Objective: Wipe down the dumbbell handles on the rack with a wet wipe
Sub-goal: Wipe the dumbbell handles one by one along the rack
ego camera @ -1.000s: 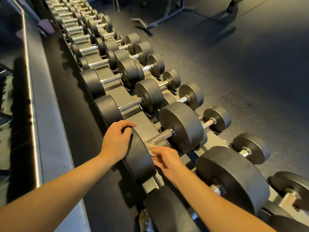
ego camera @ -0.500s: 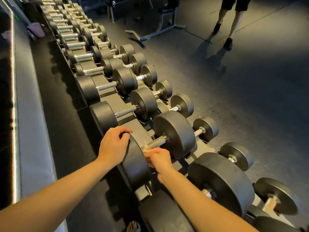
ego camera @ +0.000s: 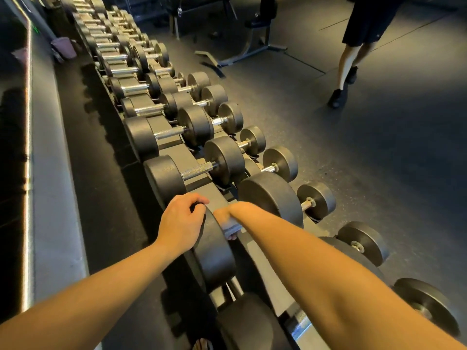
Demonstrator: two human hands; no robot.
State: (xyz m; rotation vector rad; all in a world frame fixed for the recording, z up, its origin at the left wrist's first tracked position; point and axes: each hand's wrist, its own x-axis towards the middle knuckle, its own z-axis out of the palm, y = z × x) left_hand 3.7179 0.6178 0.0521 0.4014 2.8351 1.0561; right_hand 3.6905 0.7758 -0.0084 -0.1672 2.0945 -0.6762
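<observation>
As seen from the head camera, looking down along a long rack [ego camera: 188, 156] of black dumbbells, with one big dumbbell [ego camera: 214, 258] right under the hands. Left hand [ego camera: 180, 223] on the rear head of that dumbbell, fingers [ego camera: 199, 200] curled over the top rim and gripping it. Right hand [ego camera: 227, 214] between that dumbbell's two heads, down over the handle, fingers [ego camera: 231, 237] wrapped round a pale grey wet wipe [ego camera: 229, 228] and closed tight on it. Handle itself hidden beneath hand and wipe. Just beyond that dumbbell, a neighbour with a bare knurled chrome handle [ego camera: 195, 170], then many more in a row receding from it. On the front side of that dumbbell, a lower tier of smaller dumbbells [ego camera: 316, 200]. Well beyond it, on the dark floor [ego camera: 379, 173], a bench frame [ego camera: 252, 49] and a person's legs [ego camera: 350, 59] in dark shorts and dark shoes.
</observation>
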